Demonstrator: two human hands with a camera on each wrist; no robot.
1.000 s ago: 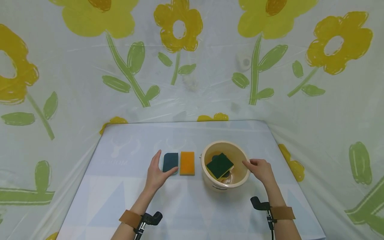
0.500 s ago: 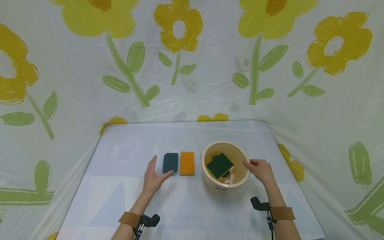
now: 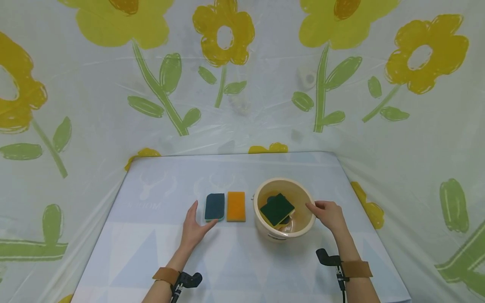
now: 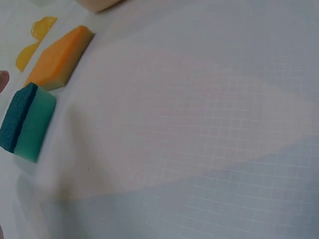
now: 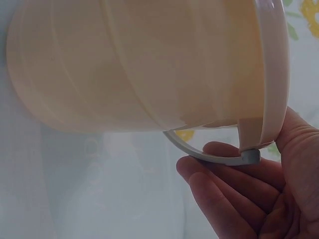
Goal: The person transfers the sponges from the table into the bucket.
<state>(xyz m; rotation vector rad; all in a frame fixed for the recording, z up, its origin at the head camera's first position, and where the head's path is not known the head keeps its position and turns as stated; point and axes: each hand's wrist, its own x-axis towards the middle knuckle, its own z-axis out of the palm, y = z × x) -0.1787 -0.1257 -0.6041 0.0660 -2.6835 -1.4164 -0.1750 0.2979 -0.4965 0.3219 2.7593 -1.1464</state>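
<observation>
My left hand [image 3: 194,231] hovers at the near-left side of a blue-green scrub sponge [image 3: 215,206], thumb and fingers spread, holding nothing. That sponge lies dark side up, its teal foam [image 4: 37,127] showing in the left wrist view. Just right of it is an orange sponge [image 3: 236,206], flat on the table. A cream bucket [image 3: 301,215] stands upright to the right. Inside it, a dark green scouring sponge [image 3: 278,209] lies on other sponges, mostly hidden. My right hand [image 3: 330,215] grips the bucket's right rim, thumb at the lip and fingers outside, beside the grey handle [image 5: 219,159].
The table [image 3: 151,202] has a pale cloth with faint blue triangles. A flowered curtain [image 3: 265,84] hangs behind and along both sides. Each wrist wears a brown strap with a small black camera [image 3: 329,257].
My left hand has drawn back toward me and slightly left, its thumb moving off the blue-green sponge toward its near edge. Right hand, bucket and sponges stay put.
</observation>
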